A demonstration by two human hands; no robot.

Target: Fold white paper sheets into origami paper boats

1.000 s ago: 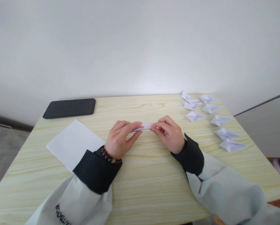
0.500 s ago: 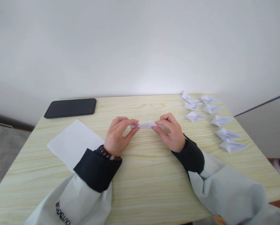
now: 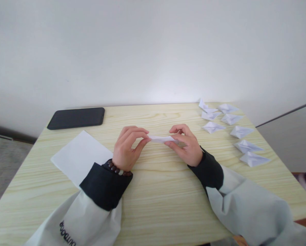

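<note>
Between my two hands is a narrow piece of folded white paper (image 3: 160, 139), held a little above the table. My left hand (image 3: 129, 145) pinches its left end between thumb and fingers; a beaded bracelet circles that wrist. The right end sits in the thumb-and-finger pinch of my right hand (image 3: 185, 141), which covers part of the paper. Right of my right hand, several folded paper boats (image 3: 213, 127) lie in two loose rows on the table.
A flat white paper sheet (image 3: 79, 155) lies on the wooden table (image 3: 153, 205), partly under my left sleeve. Behind it, near the far left corner, is a black phone (image 3: 76, 118). A white wall (image 3: 153, 51) rises along the table's back edge.
The folded paper has tilted and shifted slightly in my fingers, and my left hand has drawn a little to the left. My right fingertips have changed their hold on its end.
</note>
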